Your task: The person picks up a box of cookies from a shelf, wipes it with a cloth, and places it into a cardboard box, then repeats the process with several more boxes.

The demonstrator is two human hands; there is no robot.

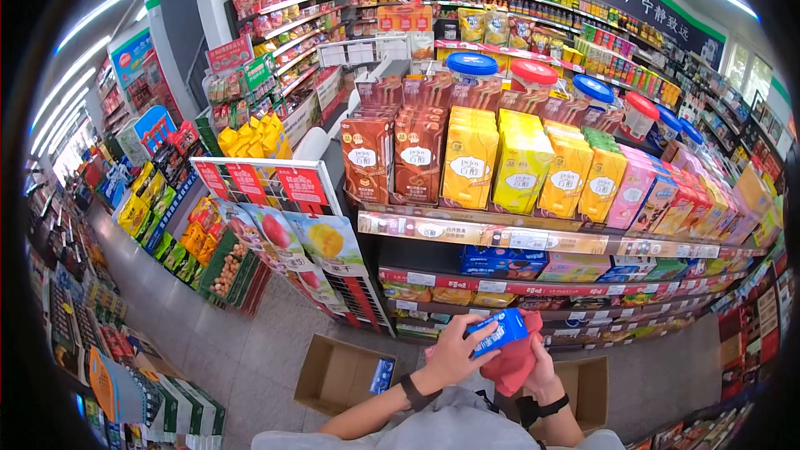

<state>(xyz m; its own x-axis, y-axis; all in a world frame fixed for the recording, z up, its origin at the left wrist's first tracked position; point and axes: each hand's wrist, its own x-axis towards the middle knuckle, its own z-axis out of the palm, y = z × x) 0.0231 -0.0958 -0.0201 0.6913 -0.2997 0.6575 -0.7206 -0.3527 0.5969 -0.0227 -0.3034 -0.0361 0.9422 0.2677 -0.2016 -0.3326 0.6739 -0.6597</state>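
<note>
My left hand (454, 352) is closed round a small blue box (498, 333) with white lettering, held in front of my body. My right hand (542, 365) grips a red cloth (510, 369), which lies against the box's right end and underside. On the floor to the left stands an open cardboard box (321, 371) with a blue pack (382, 376) inside. Another open cardboard box (593, 392) is on the right, partly behind my right arm.
Ahead is a store shelf (492, 232) lined with brown boxes (364, 158), yellow boxes (469, 162) and pink boxes (632, 194). Tubs with blue lids (472, 62) stand behind them. A rack of fruit-printed bags (333, 242) juts out at the left, near a crate (229, 275).
</note>
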